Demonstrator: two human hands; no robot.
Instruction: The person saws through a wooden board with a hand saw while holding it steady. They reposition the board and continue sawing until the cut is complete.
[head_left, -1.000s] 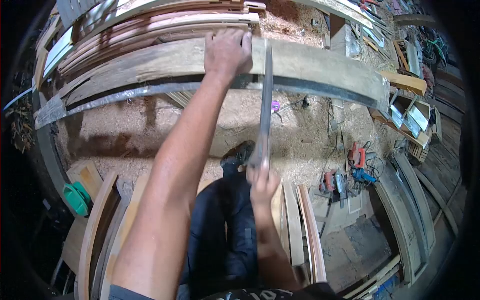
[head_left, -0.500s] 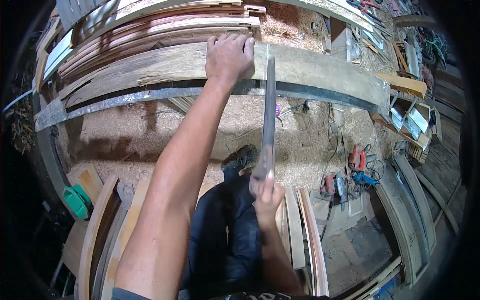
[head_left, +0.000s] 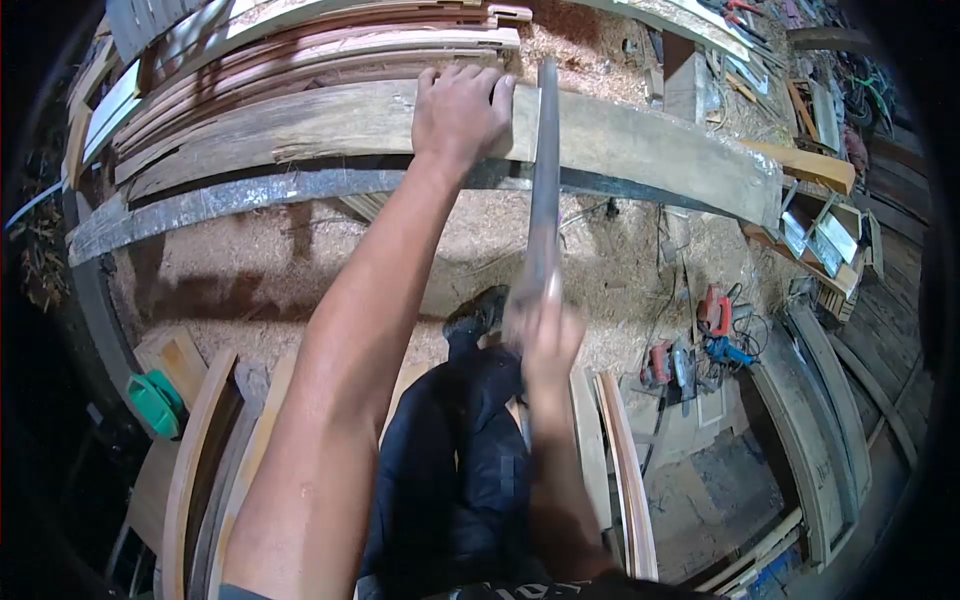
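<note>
A long weathered board (head_left: 640, 140) lies across the upper middle, above a grey-streaked beam (head_left: 240, 194). My left hand (head_left: 460, 115) presses on the board with its fingers curled over the far edge. Just right of it, a handsaw (head_left: 545, 175) crosses the board, its tip beyond the far edge. My right hand (head_left: 548, 335), blurred by motion, is closed round the saw's handle, nearer to my body. Where the blade meets the wood, the depth of any cut cannot be made out.
Reddish wood strips (head_left: 330, 60) lie behind the board at the upper left. Power tools (head_left: 715, 320) with cords sit on the floor at right. A green object (head_left: 155, 403) is at the lower left. Planks (head_left: 625, 470) stand beside my legs. Wood shavings cover the floor.
The saw and my right hand have moved forward, away from my body, and the saw's tip now reaches past the board's far edge. My left hand stays in nearly the same place.
</note>
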